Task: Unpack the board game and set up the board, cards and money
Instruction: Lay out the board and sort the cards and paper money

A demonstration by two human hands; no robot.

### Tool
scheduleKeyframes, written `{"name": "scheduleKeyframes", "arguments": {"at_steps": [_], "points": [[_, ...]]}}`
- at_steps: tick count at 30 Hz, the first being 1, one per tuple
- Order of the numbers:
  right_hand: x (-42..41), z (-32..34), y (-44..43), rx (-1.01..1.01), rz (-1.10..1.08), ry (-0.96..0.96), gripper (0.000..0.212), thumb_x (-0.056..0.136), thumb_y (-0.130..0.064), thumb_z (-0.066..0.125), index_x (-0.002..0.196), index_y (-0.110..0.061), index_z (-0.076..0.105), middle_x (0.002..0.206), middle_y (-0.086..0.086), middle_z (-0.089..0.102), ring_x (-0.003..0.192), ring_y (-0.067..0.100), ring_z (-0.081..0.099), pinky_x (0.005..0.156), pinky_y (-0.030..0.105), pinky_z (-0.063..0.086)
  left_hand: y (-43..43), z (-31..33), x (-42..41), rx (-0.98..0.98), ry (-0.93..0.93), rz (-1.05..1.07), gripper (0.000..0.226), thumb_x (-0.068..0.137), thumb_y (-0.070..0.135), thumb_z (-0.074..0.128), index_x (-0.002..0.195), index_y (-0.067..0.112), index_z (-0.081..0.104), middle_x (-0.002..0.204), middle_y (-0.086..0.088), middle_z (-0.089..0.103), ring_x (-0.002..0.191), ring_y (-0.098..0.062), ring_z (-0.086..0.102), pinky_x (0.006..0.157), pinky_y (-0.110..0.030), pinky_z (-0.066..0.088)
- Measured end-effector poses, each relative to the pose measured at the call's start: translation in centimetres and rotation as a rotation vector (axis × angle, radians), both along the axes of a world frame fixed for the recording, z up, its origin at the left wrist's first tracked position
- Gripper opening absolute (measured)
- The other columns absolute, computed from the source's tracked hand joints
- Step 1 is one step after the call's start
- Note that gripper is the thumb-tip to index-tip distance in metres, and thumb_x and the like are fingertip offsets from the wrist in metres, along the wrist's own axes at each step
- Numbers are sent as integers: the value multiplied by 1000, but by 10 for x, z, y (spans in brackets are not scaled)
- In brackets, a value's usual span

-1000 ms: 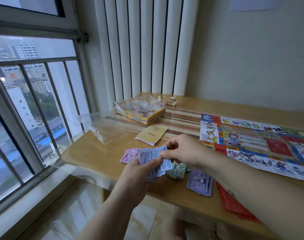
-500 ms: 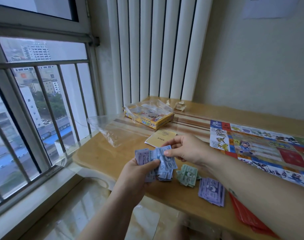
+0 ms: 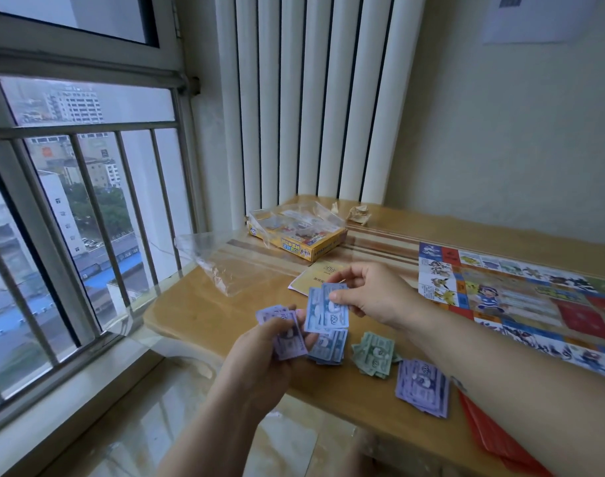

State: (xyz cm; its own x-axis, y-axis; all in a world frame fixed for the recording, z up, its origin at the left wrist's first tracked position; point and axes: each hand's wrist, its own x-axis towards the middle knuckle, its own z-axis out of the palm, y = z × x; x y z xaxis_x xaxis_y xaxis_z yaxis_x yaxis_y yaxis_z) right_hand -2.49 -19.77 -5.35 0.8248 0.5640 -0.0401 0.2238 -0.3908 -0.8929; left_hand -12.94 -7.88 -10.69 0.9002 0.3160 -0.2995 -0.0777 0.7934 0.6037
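Observation:
My left hand (image 3: 259, 359) grips a stack of purple play-money notes (image 3: 287, 333) above the table's near edge. My right hand (image 3: 373, 294) pinches two blue notes (image 3: 323, 313) just right of that stack. Under them a blue money pile (image 3: 330, 349) lies on the wooden table (image 3: 204, 311). A green pile (image 3: 375, 352) and a purple pile (image 3: 423, 387) lie further right. The colourful game board (image 3: 521, 297) is spread flat at the right. Red cards (image 3: 490, 432) lie near my right forearm. A yellow booklet (image 3: 311, 277) rests beyond my hands.
The yellow game box (image 3: 304, 241) with a clear plastic tray stands at the back by the radiator (image 3: 314, 98). A clear plastic bag (image 3: 225, 266) lies at the table's left. Crumpled paper (image 3: 359, 213) sits behind. The barred window (image 3: 77, 201) is on the left.
My right hand has pulled blue notes away from the stack in my left hand, which now shows purple notes. The camera has shifted, so the table sits further right.

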Motion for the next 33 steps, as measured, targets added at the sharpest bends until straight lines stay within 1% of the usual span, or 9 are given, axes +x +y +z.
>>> {"name": "scheduleKeyframes", "arguments": {"at_steps": [4,7,12,17,19,21,24,29,33], "points": [[6,-8,-3,-39,-9,124,16,84,-1,66,88,-16,62,72,5,57,52,9,47,51,21,41,15,2,-5,-36,-17,121,22,95,-6,33,104,-1,52,95,-20,67,85,-27,65,59,-32,58],[2,-19,-3,-155,51,115,17,85,-3,66,98,-13,61,72,4,60,53,8,55,53,22,45,23,5,-7,-54,-31,133,25,96,-4,31,113,-2,50,98,-19,64,87,-26,63,53,-30,58],[-1,-33,5,-308,21,-143,19,86,-8,64,102,-17,57,84,6,66,63,12,65,53,22,48,23,7,-8,-17,-16,74,32,93,-4,32,123,-4,46,103,-18,65,91,-26,63,59,-35,58],[-3,-40,2,-607,-4,-530,35,80,-34,71,111,-29,57,103,-9,53,93,13,55,73,29,45,18,3,-9,2,-56,6,36,91,-13,28,123,-5,42,111,-24,62,96,-34,63,73,-44,58],[-3,-35,0,-549,-29,-573,37,79,-39,71,112,-30,57,109,-9,51,99,12,54,75,27,44,16,0,-10,43,-83,-14,36,90,-16,29,121,-6,44,110,-26,64,100,-37,64,75,-44,58],[-5,-24,0,-337,-42,-514,30,82,-38,69,107,-24,61,102,-7,56,89,8,54,70,20,41,12,-3,-11,72,-105,-51,31,90,-18,32,111,-7,51,103,-25,68,95,-34,67,69,-39,60],[-15,-6,0,-106,61,-271,29,81,-39,71,95,-14,66,81,-6,64,68,1,55,60,11,40,3,-2,-10,111,-110,-125,28,88,-16,39,109,-7,56,101,-24,69,87,-29,71,70,-35,60],[-20,-5,-7,-169,159,-97,27,74,-34,79,83,-13,65,73,-6,65,68,6,60,70,26,48,-11,8,-11,309,-103,-240,23,91,-9,43,101,0,62,78,-13,71,68,-17,70,59,-24,57],[-15,-7,-12,-137,149,-20,15,76,-24,79,77,-13,67,70,-1,66,65,9,59,65,26,47,-16,5,-9,342,-91,-253,22,91,-6,47,99,4,65,84,-13,72,72,-17,69,62,-24,57]]}}
